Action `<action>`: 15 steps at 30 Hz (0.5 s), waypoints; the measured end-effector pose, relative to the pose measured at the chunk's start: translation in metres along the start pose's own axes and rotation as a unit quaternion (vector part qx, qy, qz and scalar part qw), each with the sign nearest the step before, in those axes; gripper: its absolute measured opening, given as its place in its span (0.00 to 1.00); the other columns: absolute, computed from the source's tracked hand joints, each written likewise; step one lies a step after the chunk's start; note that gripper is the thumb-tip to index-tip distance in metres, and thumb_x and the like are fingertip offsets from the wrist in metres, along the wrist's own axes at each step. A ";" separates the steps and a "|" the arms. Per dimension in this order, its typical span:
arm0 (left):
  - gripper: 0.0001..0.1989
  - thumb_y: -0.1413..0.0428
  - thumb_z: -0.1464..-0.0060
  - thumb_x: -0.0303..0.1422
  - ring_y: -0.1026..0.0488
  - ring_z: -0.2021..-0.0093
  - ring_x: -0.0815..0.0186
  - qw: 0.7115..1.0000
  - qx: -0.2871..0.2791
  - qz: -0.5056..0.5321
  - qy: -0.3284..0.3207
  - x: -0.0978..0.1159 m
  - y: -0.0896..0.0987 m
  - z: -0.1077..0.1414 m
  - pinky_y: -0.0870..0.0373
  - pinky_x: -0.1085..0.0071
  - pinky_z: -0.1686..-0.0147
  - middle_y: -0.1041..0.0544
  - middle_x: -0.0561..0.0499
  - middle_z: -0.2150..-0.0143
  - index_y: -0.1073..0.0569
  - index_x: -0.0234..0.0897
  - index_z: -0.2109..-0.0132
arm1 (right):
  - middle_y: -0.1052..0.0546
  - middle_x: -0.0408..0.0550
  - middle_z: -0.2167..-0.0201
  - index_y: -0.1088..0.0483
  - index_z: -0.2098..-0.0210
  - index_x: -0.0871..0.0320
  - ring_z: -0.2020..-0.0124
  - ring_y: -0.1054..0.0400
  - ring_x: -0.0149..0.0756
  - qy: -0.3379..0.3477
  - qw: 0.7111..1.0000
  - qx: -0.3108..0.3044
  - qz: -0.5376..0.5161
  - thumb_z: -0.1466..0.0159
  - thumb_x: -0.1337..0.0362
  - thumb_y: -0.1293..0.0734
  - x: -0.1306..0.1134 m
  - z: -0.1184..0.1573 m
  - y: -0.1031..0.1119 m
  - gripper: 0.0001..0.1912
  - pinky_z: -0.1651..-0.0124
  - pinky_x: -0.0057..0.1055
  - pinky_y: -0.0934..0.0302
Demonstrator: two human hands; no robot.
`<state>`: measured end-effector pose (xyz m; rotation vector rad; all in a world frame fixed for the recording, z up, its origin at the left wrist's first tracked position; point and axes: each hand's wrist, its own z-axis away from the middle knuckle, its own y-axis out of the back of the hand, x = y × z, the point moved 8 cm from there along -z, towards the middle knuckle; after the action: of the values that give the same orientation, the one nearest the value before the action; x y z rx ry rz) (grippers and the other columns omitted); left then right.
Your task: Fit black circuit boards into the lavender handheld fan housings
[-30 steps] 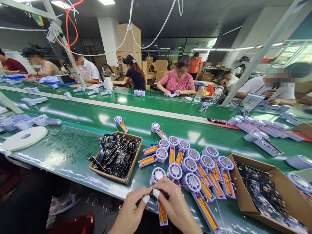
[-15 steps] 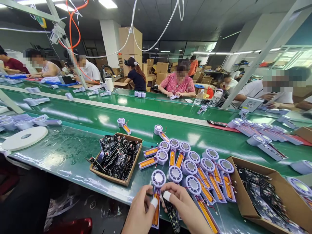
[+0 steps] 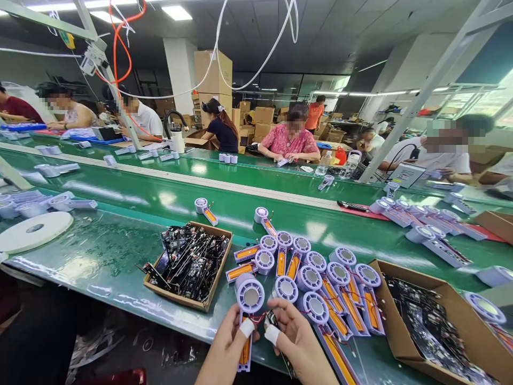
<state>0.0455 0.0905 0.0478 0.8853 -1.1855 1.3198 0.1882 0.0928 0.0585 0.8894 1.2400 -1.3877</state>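
Near the front edge of the bench, my left hand (image 3: 229, 342) grips the handle of a lilac handheld fan body (image 3: 250, 295). Its round head points up toward me, and an orange battery (image 3: 245, 350) shows in the open handle. My right hand (image 3: 294, 334) pinches a narrow black circuit board (image 3: 272, 319) between thumb and fingers; part of the board is hidden behind the hand. Thin red wires (image 3: 256, 316) run in the gap between the fan body and the board. White tape wraps both thumbs. More fan bodies (image 3: 310, 278) with orange batteries lie just beyond my hands.
A cardboard tray (image 3: 206, 306) of circuit boards stands left of centre, and a cardboard box (image 3: 401, 342) of boards at the right. A white tape roll (image 3: 36, 229) lies at the far left. Beyond runs a green conveyor (image 3: 168, 200), with several people seated across it.
My left hand has closed round the fan body and shifted it slightly left, its head tipping toward me. My right hand still holds the board, which is now more hidden; red wires show between them.
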 end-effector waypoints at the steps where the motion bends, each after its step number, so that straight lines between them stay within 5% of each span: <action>1: 0.29 0.45 0.45 0.52 0.26 0.52 0.54 0.999 0.034 -0.028 0.008 -0.004 0.005 0.002 0.32 0.61 0.49 0.21 0.43 0.52 0.30 0.36 0.45 | 0.26 0.47 0.64 0.33 0.50 0.55 0.66 0.32 0.36 0.019 0.998 0.021 0.054 0.43 0.54 0.28 -0.003 0.000 0.005 0.24 0.72 0.25 0.40; 4: 0.32 0.47 0.45 0.51 0.41 0.34 0.51 0.990 0.114 -0.075 0.041 -0.014 0.017 0.007 0.47 0.58 0.36 0.32 0.42 0.36 0.35 0.36 0.39 | 0.24 0.49 0.63 0.30 0.53 0.54 0.64 0.29 0.39 0.094 0.963 0.046 0.248 0.37 0.56 0.35 -0.021 0.003 0.010 0.14 0.63 0.29 0.38; 6: 0.32 0.48 0.45 0.49 0.46 0.31 0.51 0.987 0.130 -0.085 0.047 -0.014 0.019 0.008 0.52 0.57 0.34 0.36 0.43 0.33 0.36 0.37 0.39 | 0.23 0.49 0.65 0.28 0.57 0.54 0.64 0.28 0.40 0.125 0.920 0.019 0.371 0.34 0.59 0.40 -0.033 0.007 0.003 0.11 0.63 0.29 0.39; 12: 0.29 0.45 0.46 0.44 0.43 0.33 0.52 0.989 0.100 -0.096 0.054 -0.009 0.019 0.007 0.47 0.59 0.36 0.34 0.44 0.35 0.33 0.37 0.40 | 0.20 0.45 0.70 0.25 0.61 0.51 0.68 0.27 0.40 0.077 0.788 -0.206 0.575 0.42 0.66 0.33 -0.037 0.022 -0.034 0.10 0.69 0.26 0.45; 15: 0.26 0.42 0.49 0.43 0.35 0.38 0.52 0.993 0.093 -0.029 0.064 -0.012 0.019 0.006 0.39 0.61 0.40 0.25 0.46 0.43 0.29 0.40 0.44 | 0.21 0.45 0.68 0.25 0.61 0.51 0.65 0.28 0.40 0.055 0.796 -0.233 0.556 0.42 0.69 0.34 -0.033 0.023 -0.042 0.11 0.66 0.26 0.45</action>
<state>0.0271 0.0840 0.0345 0.9472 -0.9421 1.4336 0.1566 0.0746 0.1037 1.0631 0.7925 -0.0724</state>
